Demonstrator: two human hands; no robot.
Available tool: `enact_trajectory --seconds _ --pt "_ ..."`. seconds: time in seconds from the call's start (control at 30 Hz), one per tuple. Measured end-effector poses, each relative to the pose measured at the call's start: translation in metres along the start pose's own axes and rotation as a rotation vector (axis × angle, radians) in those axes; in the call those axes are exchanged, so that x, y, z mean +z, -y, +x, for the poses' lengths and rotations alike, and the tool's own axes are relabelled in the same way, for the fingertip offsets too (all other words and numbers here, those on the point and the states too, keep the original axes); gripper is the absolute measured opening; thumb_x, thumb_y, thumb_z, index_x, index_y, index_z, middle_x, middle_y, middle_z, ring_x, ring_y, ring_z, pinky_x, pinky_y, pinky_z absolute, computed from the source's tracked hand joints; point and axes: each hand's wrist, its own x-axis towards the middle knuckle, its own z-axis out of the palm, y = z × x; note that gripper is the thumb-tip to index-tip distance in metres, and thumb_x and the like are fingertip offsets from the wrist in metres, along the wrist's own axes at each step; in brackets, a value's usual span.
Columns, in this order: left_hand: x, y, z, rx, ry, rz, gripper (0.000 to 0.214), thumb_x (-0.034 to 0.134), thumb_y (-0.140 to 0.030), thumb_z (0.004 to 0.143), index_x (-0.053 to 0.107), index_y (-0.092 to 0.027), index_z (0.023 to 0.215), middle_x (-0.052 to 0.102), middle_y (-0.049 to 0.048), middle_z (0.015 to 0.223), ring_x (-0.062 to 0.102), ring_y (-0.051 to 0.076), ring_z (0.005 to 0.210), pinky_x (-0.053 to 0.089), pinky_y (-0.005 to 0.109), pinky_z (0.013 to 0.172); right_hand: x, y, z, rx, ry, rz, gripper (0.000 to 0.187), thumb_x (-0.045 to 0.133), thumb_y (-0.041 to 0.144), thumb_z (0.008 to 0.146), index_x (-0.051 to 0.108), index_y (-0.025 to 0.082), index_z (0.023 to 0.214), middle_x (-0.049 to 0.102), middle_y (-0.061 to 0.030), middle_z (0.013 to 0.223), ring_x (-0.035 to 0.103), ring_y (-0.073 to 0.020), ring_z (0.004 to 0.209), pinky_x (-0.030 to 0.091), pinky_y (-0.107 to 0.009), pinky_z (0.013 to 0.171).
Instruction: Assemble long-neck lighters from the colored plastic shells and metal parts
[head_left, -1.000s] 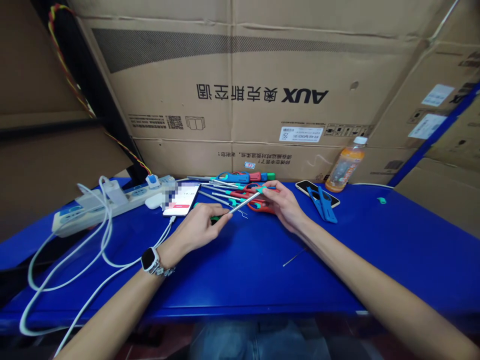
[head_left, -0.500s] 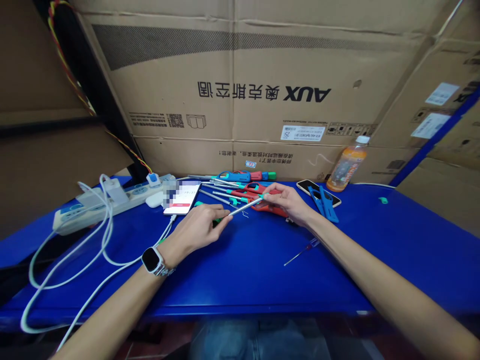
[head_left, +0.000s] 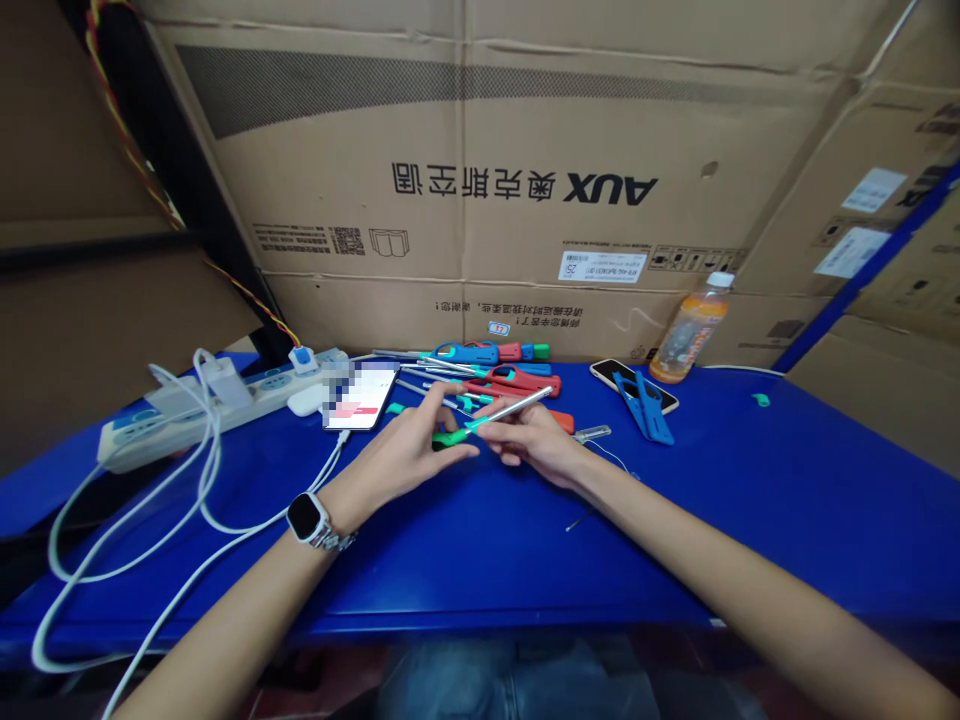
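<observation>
In the middle of the view, my left hand (head_left: pixel 397 440) curls round the green handle (head_left: pixel 450 438) of a long-nosed lighter, thumb and index finger spread apart. My right hand (head_left: pixel 536 435) pinches the lighter's metal tube (head_left: pixel 517 405), which points up and to the right. A teal piece (head_left: pixel 475 424) at the tube's lower end meets the green handle; whether they are joined I cannot tell. Just behind my hands lies a pile of long-nosed lighters, among them a red lighter (head_left: pixel 529 380) and a blue lighter (head_left: pixel 472 352).
On the left are a power strip (head_left: pixel 225 405), white cables (head_left: pixel 214 470) and a lit phone (head_left: pixel 364 395). To the right, blue plastic handle parts (head_left: pixel 646 408) overlap another phone (head_left: pixel 609 372), near an orange drink bottle (head_left: pixel 690 328). A clear screwdriver handle (head_left: pixel 594 434) lies beside my right wrist.
The metal tube has been turned end for end: its teal piece was in my right fingers and now sits at the green handle. My right hand has moved left and down.
</observation>
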Motion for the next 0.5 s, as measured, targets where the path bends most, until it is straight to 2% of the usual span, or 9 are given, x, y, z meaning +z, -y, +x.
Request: enact_trajectory --seconds 0.03,0.1,0.23,0.37,0.5 --pt "0.001 -0.001 0.0 -0.013 -0.004 -0.024 0.066 0.068 -0.042 0.086 0.037 -0.021 0.139 0.066 0.0005 0.084 0.064 0.019 0.072 0.044 0.026 0.062 0.004 -0.001 0.0 -0.017 0.013 -0.026 0.039 0.088 0.037 0.06 0.069 0.016 0.088 0.057 0.0048 0.056 0.048 -0.0073 0.047 0.032 -0.019 0.039" --pt "0.002 -0.003 0.001 -0.031 0.002 -0.047 0.073 0.07 -0.039 0.084 0.029 -0.02 0.141 0.065 0.0 0.084 0.065 0.02 0.074 0.045 0.027 0.064 0.009 -0.003 0.0 -0.049 0.042 -0.073 0.04 0.087 0.039 0.062 0.069 0.017 0.089 0.061 0.0043 0.058 0.047 -0.0068 0.044 0.033 -0.02 0.038" --pt "0.002 -0.009 0.002 -0.023 0.009 -0.075 0.065 0.066 -0.035 0.087 0.031 -0.022 0.14 0.064 -0.0005 0.082 0.066 0.02 0.077 0.046 0.028 0.067 0.012 -0.003 0.002 -0.079 0.071 -0.113 0.037 0.086 0.041 0.063 0.067 0.017 0.084 0.062 0.0042 0.061 0.049 -0.0074 0.043 0.037 -0.022 0.04" --pt "0.004 -0.01 0.002 -0.028 0.01 -0.052 0.064 0.065 -0.033 0.087 0.032 -0.023 0.14 0.064 -0.0015 0.081 0.065 0.019 0.073 0.045 0.026 0.064 0.01 -0.004 0.004 -0.092 0.104 -0.125 0.035 0.086 0.041 0.064 0.065 0.018 0.078 0.062 0.0039 0.064 0.053 -0.0084 0.047 0.041 -0.023 0.044" --pt "0.005 -0.012 0.003 -0.018 0.01 -0.042 0.057 0.065 -0.032 0.087 0.037 -0.023 0.136 0.066 -0.0001 0.084 0.066 0.019 0.073 0.046 0.026 0.063 0.01 0.0 0.006 -0.104 0.116 -0.155 0.035 0.085 0.043 0.065 0.064 0.018 0.079 0.059 0.0044 0.063 0.05 -0.0079 0.048 0.04 -0.022 0.044"
